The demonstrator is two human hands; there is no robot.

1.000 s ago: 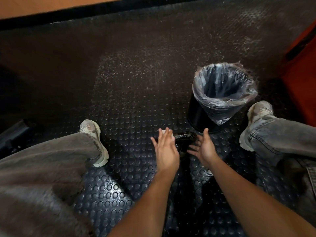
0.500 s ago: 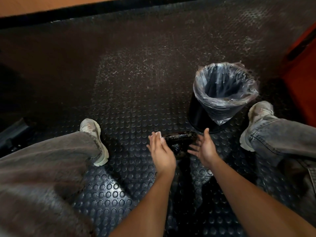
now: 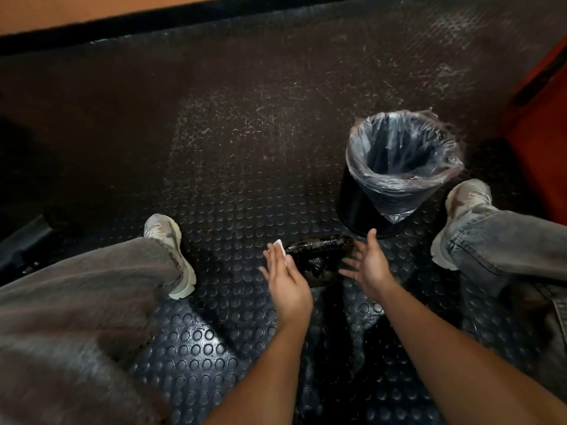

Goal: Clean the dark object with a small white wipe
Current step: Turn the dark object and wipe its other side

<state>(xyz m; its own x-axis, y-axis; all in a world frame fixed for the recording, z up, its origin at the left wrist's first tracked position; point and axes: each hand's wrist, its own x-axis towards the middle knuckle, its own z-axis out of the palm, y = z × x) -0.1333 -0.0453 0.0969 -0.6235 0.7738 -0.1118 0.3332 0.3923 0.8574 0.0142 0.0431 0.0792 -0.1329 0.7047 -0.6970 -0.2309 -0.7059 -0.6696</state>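
Note:
A dark, glossy, oblong object [image 3: 322,254] lies on the studded floor mat between my hands. My left hand [image 3: 287,282] is at its left end, fingers flat, pressing a small white wipe [image 3: 279,244] against it; only a corner of the wipe shows past my fingertips. My right hand [image 3: 369,265] sits at the object's right end, palm turned toward it and fingers spread, the fingertips touching or nearly touching it.
A black bin with a clear plastic liner [image 3: 402,167] stands just behind my right hand. My left leg and white shoe [image 3: 171,256] are at the left, my right shoe [image 3: 460,216] at the right. An orange surface [image 3: 540,142] borders the far right.
My left hand has slid with the wipe leftward along the object, from over its left half to its left end, uncovering more of it. My right hand has stayed put.

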